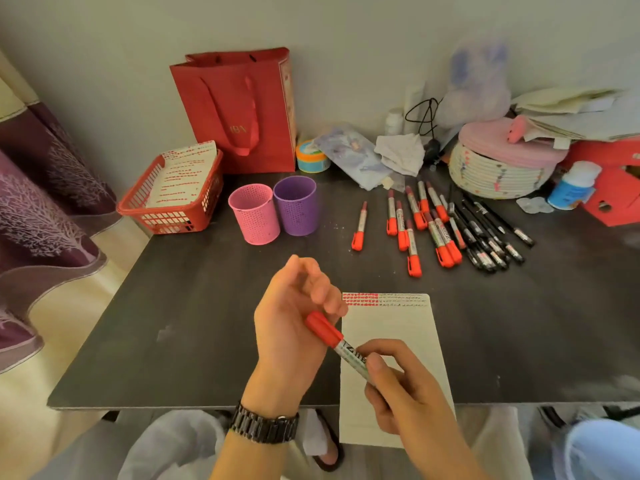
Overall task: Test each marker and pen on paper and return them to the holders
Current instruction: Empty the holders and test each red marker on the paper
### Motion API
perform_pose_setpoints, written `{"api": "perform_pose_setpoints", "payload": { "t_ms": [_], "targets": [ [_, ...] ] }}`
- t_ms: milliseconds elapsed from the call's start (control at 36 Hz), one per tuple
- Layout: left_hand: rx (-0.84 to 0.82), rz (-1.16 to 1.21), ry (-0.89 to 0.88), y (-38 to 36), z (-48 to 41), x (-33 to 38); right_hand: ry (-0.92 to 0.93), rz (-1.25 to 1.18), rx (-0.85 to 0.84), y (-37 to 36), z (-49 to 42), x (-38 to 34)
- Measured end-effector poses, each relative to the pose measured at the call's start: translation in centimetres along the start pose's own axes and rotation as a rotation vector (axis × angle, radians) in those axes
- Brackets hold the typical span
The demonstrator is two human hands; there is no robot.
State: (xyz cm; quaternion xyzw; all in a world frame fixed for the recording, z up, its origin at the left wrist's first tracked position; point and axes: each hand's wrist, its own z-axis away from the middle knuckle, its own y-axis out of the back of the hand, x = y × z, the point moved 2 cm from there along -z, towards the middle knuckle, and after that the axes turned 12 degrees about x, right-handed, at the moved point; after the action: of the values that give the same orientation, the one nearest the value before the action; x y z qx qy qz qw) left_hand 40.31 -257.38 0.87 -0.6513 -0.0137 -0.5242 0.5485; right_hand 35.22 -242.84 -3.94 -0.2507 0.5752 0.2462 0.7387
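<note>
My right hand (405,386) pinches the barrel of a red-capped marker (337,342) above the near table edge. My left hand (294,317) curls its fingers around the marker's red cap. Under both hands lies a sheet of lined paper (398,327) with rows of red and dark test marks along its top. A pink holder (252,213) and a purple holder (296,205) stand side by side further back, with nothing visible inside them. Several red-capped markers (412,226) and several black pens (488,233) lie loose to the right.
A red basket (138,202) with marked paper sits at the back left, a red gift bag (239,109) behind it. A round woven box (498,168), a small tin, bottles, papers and a red box crowd the back right. The dark table's (173,323) front edge runs below my wrists.
</note>
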Motion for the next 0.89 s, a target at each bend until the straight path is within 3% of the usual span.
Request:
{"api": "perform_pose_setpoints", "payload": {
  "t_ms": [139,361,639,722,806,889],
  "targets": [
    [0.055,0.141,0.091,-0.7,0.7,-1.6,0.063,-0.064,0.152,-0.4,1.9,0.4],
    [0.115,0.089,0.202,-1.3,1.6,-3.7,-0.082,-0.221,0.292,-0.4,4.4,0.6],
    [0.064,-0.048,0.156,-0.7,1.5,-3.4,-0.034,-0.137,0.273,-0.2,4.0,1.2],
    [0.057,-0.225,0.092,0.3,1.7,-3.5,-0.031,-0.129,0.229,0.6,3.4,1.0],
    [0.000,-0.635,-0.045,1.4,2.2,-3.7,0.033,-0.046,0.212,2.1,2.6,0.4],
    [-0.072,-0.895,-0.094,2.6,2.7,-4.2,0.093,0.111,0.228,4.1,1.7,-0.1]
  ]
}}
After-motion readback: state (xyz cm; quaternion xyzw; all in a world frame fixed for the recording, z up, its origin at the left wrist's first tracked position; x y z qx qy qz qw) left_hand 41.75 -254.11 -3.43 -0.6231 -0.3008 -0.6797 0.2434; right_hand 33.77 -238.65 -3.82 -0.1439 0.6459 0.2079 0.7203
